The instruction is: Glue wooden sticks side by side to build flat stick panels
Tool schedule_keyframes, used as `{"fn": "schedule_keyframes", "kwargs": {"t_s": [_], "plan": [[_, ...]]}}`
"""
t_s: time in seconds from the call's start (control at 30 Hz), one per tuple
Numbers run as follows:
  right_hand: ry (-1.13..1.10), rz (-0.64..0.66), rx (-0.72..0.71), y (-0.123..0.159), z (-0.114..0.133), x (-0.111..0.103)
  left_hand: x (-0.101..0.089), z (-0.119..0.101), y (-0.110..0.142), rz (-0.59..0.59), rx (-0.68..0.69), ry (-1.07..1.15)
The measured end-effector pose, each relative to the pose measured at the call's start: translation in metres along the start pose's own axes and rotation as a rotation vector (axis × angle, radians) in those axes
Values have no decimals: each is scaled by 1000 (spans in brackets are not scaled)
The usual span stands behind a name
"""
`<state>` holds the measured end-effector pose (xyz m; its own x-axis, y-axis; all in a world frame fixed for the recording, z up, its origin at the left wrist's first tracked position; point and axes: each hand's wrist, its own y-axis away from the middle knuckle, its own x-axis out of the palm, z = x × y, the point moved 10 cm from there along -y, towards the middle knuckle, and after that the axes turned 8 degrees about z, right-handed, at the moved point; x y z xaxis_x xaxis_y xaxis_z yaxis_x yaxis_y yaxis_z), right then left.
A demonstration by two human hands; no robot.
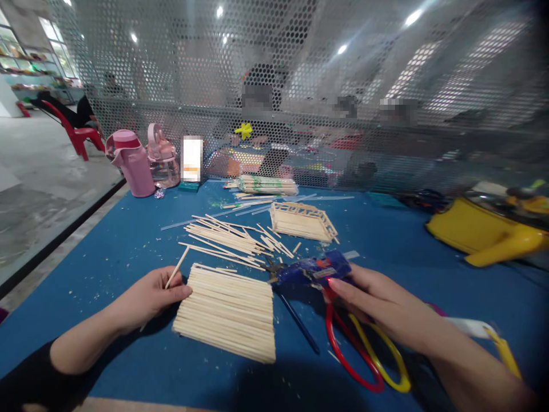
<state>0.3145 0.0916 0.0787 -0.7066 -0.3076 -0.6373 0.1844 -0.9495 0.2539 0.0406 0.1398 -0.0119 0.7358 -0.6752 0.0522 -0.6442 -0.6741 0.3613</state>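
Observation:
My left hand (152,300) is closed on a thin wooden stick (177,267), its thumb resting against the left edge of a flat panel of sticks (227,315). The panel lies on the blue table, its sticks side by side. My right hand (373,294) grips a blue glue gun (315,268), whose nozzle points left near the panel's upper right corner. Below that hand, red and yellow handles (355,355) of a cutting tool lie on the table. A dark blue pen-like rod (300,323) lies right of the panel.
Loose sticks (227,234) are scattered behind the panel. Farther back are a small stick-built frame (302,220) and a wrapped stick bundle (268,184). A pink jug (131,163), a clear bottle (163,163) and a yellow dustpan-like object (476,229) flank them, before a perforated metal screen (300,68).

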Motion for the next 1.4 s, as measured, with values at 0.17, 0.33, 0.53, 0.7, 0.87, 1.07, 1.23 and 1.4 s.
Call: {"fn": "schedule_keyframes", "kwargs": {"t_s": [0.17, 0.33, 0.53, 0.7, 0.87, 1.07, 1.23, 1.4], "plan": [[37, 24, 7, 1, 3, 2, 0, 0, 0, 5, 2, 17], [56, 10, 3, 1, 5, 1, 0, -1, -1, 8, 10, 22], [124, -16, 23, 2, 3, -3, 1, -3, -1, 16, 20, 26], [149, -42, 37, 5, 0, -8, 1, -1, -1, 13, 10, 32], [176, -164, 83, 9, -6, -36, 2, 0, -1, 16, 20, 35], [417, -566, 69, -17, 3, -89, 9, -5, 1, 64, 43, -97], [678, -609, 120, -77, -12, -82, 5, -17, 8, 19, 126, -272], [725, -528, 135, -106, -32, -69, -22, -37, 21, -266, 210, -369]]}}
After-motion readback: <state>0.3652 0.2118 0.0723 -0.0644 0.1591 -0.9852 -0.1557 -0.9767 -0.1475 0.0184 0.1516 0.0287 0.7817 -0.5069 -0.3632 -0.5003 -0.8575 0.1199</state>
